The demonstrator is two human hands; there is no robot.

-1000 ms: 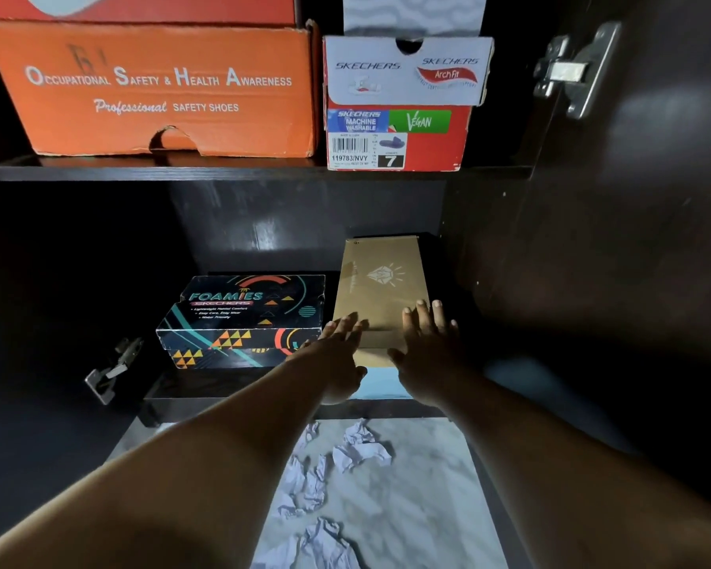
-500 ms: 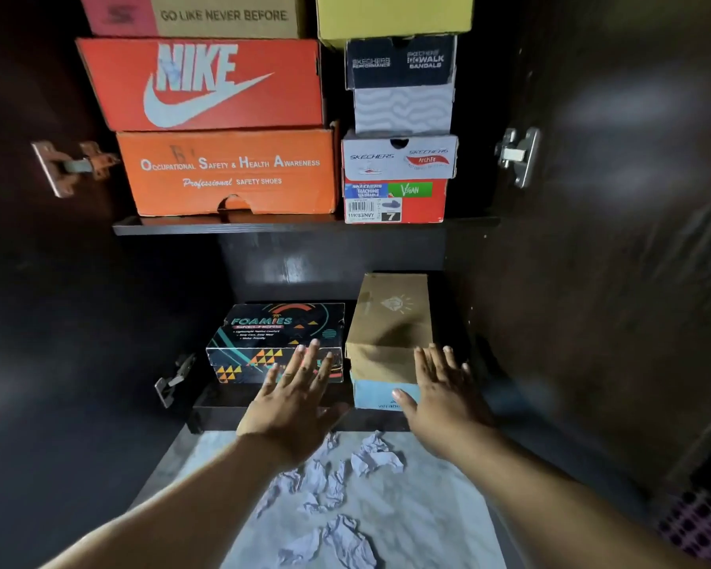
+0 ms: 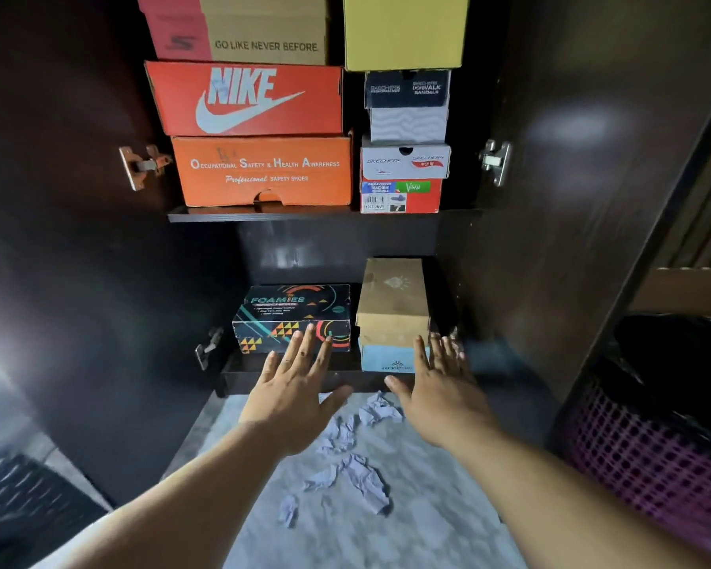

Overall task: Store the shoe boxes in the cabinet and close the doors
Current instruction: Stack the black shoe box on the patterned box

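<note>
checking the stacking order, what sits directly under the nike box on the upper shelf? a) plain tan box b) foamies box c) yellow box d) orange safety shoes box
d: the orange safety shoes box lies right beneath the nike box, resting on the upper shelf.

Single head view, forward and downward, close to open cabinet (image 3: 551, 240).

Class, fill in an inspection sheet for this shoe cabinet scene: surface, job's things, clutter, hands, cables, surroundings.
Surface: marble floor, pale and mottled.
Job's things: Foamies box and tan box on the bottom shelf; Nike box stacked above; both cabinet doors open.
Clutter: crumpled paper on the floor.
Hands: left hand and right hand open, empty.
Cables: nothing seen.
Surroundings: purple basket at right.
</note>
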